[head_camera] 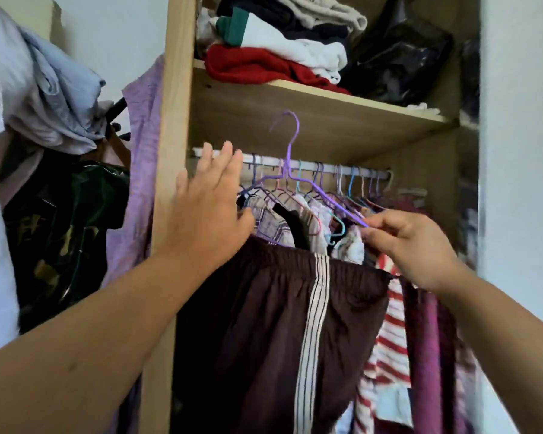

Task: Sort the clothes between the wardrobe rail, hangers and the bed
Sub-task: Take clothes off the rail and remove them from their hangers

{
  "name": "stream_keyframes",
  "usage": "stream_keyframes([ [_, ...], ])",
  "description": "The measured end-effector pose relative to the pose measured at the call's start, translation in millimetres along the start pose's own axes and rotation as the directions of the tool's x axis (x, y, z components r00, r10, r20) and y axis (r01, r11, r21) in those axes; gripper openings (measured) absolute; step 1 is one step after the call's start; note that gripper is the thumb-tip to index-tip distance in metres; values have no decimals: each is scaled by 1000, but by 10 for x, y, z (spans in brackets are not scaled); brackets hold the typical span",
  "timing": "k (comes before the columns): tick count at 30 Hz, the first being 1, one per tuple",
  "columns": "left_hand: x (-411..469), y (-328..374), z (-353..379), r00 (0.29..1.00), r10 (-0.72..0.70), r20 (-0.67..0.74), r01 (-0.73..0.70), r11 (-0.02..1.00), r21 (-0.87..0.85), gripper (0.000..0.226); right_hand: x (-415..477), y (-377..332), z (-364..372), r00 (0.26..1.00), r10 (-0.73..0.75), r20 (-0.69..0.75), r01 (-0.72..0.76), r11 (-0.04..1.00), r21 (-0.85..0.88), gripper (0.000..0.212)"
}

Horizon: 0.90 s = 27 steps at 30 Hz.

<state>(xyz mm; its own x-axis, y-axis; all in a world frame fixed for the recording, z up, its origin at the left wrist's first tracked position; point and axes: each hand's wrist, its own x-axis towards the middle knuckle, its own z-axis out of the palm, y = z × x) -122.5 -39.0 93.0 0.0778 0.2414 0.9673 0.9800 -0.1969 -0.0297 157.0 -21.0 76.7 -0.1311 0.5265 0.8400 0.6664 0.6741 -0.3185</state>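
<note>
Wardrobe (pixel 173 120): one, pale wood-look board with flat panels, standing open.

Shelf (pixel 358 120): one, of the same board, high up. On its left lies a stack of folded clothes, with a fuzzy red knit (pixel 248 65) at the bottom and a soft white garment (pixel 311 48) above it. Green-and-white, dark and beige pieces lie higher still. On its right sits one crumpled, glossy black plastic bag (pixel 398 57).

Rail (pixel 326 166): one thin white bar under the shelf. It is hung with thin coated wire hangers in purple, blue, teal and pink. There are upward of ten, too crowded for an exact count. The clothes on them include a checked shirt (pixel 270 220), a red-and-white striped garment (pixel 389 339) and a magenta garment (pixel 427 339).

Purple hanger (pixel 289 151): one, of wire. Its hook is raised above the rail and is off it.

Brown trousers (pixel 264 324): one pair in matt cloth, with a gathered elastic waistband and one pale striped band (pixel 314 324) down the side. They hang nearest, in front of the railed clothes. What carries them cannot be told.

Right hand (pixel 420 249): its fingertips pinch the right end of the purple hanger.

Left hand (pixel 210 208): its fingers are straight and spread, holding nothing, at the left end of the rail.

Outside the wardrobe, on the left: one lilac garment (pixel 145 151), one heap of pale blue cloth (pixel 63 98), and one dark shiny bag (pixel 63 230).
</note>
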Motion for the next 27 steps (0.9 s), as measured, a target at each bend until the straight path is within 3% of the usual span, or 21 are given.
stream_keyframes([
  [2,-28,154,175,991,18,130,-1,992,-127,75,-277,-5,-196,998,17,55,-17,1000,2,23],
  [5,-242,329,495,957,16,288,79,945,-317,61,-737,-75,-471,989,87,117,-83,996,-35,18],
  [8,-566,456,732,941,47,335,141,846,-514,54,-1175,-193,-726,977,186,108,-178,981,-80,16],
  [13,-1110,596,1076,927,138,350,181,650,-738,55,-1877,-384,-1070,904,424,-44,-425,886,-184,23],
  [19,-1739,958,1211,830,359,427,241,459,-855,31,-2795,-910,-1076,715,649,-259,-697,630,-344,19],
  [22,-2070,1161,1124,773,465,431,267,378,-886,17,-3348,-1210,-945,557,721,-411,-829,452,-330,23],
  [27,-2653,1405,743,667,680,305,225,206,-952,15,-4337,-1964,-555,292,737,-610,-956,205,-211,31],
])
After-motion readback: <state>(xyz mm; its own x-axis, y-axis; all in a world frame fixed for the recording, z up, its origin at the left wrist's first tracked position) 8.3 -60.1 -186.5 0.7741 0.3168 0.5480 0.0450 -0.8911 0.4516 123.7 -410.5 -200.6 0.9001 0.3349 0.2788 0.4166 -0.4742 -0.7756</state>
